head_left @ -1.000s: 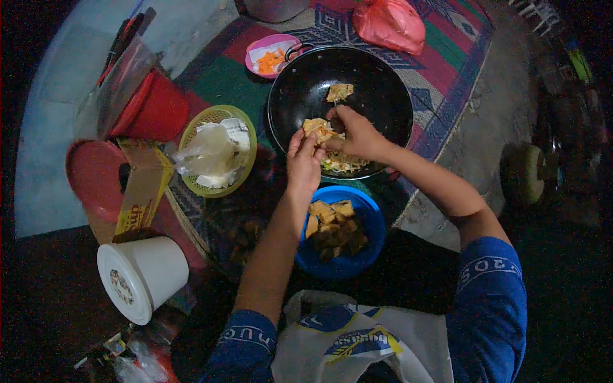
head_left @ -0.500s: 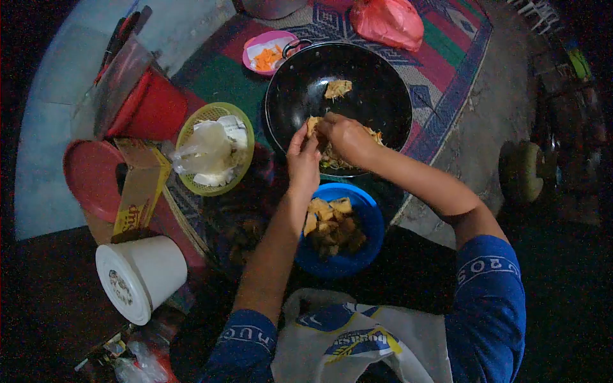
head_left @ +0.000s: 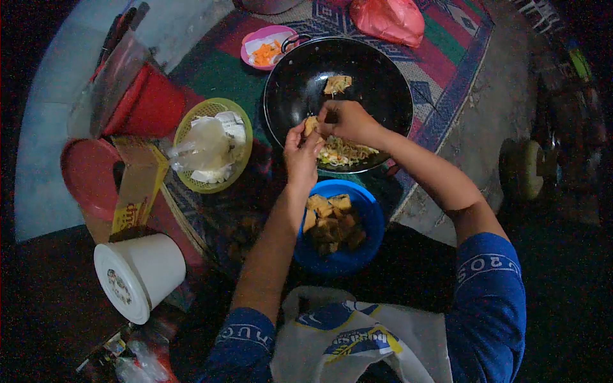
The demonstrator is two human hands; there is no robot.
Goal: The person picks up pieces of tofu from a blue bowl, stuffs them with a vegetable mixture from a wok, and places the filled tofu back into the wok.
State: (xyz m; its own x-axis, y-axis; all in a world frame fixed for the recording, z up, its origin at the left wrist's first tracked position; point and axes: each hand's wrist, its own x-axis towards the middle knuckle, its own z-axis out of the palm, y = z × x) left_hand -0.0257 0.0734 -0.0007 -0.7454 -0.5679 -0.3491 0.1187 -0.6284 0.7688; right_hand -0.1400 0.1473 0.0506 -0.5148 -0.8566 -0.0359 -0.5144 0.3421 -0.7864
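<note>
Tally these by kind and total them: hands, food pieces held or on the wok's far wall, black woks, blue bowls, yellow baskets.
Hands: 2 (left hand, right hand)
Food pieces: 2 (held piece, far-wall piece)
Black wok: 1
Blue bowl: 1
Yellow basket: 1
Total: 7

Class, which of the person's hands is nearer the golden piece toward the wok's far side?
Right. The right hand is just on the near side of that golden piece; the left hand is farther back, leftward.
</note>
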